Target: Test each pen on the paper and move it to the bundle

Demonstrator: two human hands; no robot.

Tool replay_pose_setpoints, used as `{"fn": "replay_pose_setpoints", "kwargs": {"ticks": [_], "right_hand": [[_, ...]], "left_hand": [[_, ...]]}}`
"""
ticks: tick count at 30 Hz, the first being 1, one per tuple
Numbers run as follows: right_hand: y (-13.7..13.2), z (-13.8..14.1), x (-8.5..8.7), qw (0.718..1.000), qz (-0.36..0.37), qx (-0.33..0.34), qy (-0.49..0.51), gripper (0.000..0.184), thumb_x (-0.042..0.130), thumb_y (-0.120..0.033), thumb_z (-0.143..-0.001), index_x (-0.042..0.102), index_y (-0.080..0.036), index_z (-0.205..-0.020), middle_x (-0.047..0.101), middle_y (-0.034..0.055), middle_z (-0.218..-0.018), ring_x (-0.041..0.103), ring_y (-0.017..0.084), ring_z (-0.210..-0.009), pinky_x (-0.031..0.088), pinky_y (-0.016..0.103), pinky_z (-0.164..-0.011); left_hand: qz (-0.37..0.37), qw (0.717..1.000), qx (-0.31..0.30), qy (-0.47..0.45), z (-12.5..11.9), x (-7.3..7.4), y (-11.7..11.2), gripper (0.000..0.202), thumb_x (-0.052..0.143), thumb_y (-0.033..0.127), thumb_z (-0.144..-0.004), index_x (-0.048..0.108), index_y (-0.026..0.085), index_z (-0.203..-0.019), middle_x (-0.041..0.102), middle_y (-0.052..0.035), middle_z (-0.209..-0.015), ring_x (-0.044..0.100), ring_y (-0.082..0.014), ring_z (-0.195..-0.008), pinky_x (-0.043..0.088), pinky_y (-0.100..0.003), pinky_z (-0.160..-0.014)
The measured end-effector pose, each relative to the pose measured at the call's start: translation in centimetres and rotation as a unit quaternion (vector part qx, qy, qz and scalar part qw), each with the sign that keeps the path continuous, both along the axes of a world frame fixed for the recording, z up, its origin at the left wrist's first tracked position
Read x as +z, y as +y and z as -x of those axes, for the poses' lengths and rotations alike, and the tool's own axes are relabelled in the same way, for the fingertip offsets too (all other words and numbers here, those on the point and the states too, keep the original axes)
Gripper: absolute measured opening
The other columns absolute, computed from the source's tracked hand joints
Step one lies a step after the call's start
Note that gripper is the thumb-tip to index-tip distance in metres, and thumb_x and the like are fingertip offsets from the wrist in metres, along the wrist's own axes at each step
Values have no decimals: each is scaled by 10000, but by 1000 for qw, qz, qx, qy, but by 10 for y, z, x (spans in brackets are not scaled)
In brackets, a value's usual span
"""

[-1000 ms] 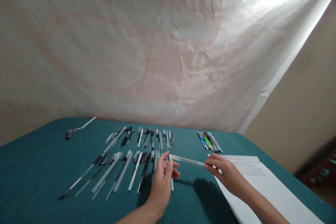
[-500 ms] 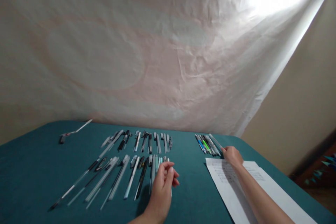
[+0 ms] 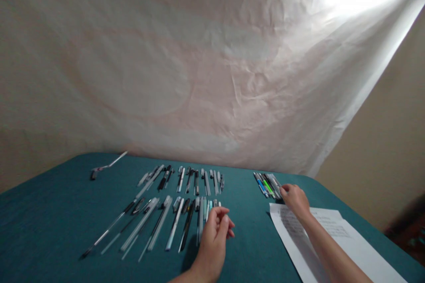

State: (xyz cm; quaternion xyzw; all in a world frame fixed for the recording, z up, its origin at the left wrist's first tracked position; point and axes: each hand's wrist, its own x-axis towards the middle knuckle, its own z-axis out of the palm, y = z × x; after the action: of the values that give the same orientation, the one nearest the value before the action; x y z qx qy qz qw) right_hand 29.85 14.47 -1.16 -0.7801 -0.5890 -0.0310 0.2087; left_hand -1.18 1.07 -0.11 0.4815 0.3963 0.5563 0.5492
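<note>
Lining up the clear pen [image 3: 276, 183] at the right-hand edge of the pen bundle [image 3: 267, 186] seems to be your step here: its end meets your right hand [image 3: 295, 200], just past your fingertips. To do this well, keep it parallel to its neighbours, lower it flat and draw your fingers straight back, so that you don't drag it or roll the green-gripped pen [image 3: 268, 188] out of place. Your right hand's thumb and fingers are drawn close together at that end; whether they grip it or merely touch, you can't tell from here. Your left hand [image 3: 214, 236] hangs over the worktop [image 3: 249, 230], loosely curled and part open, with nothing visible in it; keep it off the near row of pen parts [image 3: 160, 224] just beside it and mind your right forearm above the paper sheets [image 3: 358, 246]. Compared with a second ago, when the pen stretched through the air from your right hand towards your left, it now lies against the bundle; half a second ago it slanted in from your right fingertips, a little apart at its near end. Your left hand has kept much the same curl throughout.
</note>
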Motion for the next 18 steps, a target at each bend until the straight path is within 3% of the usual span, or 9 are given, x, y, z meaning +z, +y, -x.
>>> {"fn": "replay_pose_setpoints", "kwargs": {"ticks": [5,9,13,18], "right_hand": [[11,73,7,991,-15,131,34,311,472,-360,-787,647,-150,-936,658,99,-890,602,205,-827,401,257,-728],[21,142,4,976,1,207,68,307,481,-347,-795,606,-149,-993,660,63,-839,608,172,-765,410,228,-685],[36,193,-2,975,11,207,83,377,516,-318,-769,528,-113,-1085,636,104,-936,597,188,-855,404,237,-729],[51,216,-9,983,28,161,81,547,507,-238,-742,363,-47,-1234,528,202,-1138,542,232,-1023,387,275,-806]], "left_hand": [[11,997,-41,60,0,2,-2,176,446,274,-827,456,164,-963,536,-42,-846,532,-159,-772,418,-288,-731],[-53,983,-44,168,14,10,-1,153,448,250,-828,486,177,-957,550,-46,-895,525,-172,-832,403,-298,-773],[-162,942,8,295,36,13,7,148,429,202,-835,509,195,-960,568,-48,-919,518,-193,-878,375,-322,-811],[-216,889,24,402,51,9,13,184,419,150,-823,526,208,-961,577,-49,-912,508,-213,-850,374,-339,-782]]}}
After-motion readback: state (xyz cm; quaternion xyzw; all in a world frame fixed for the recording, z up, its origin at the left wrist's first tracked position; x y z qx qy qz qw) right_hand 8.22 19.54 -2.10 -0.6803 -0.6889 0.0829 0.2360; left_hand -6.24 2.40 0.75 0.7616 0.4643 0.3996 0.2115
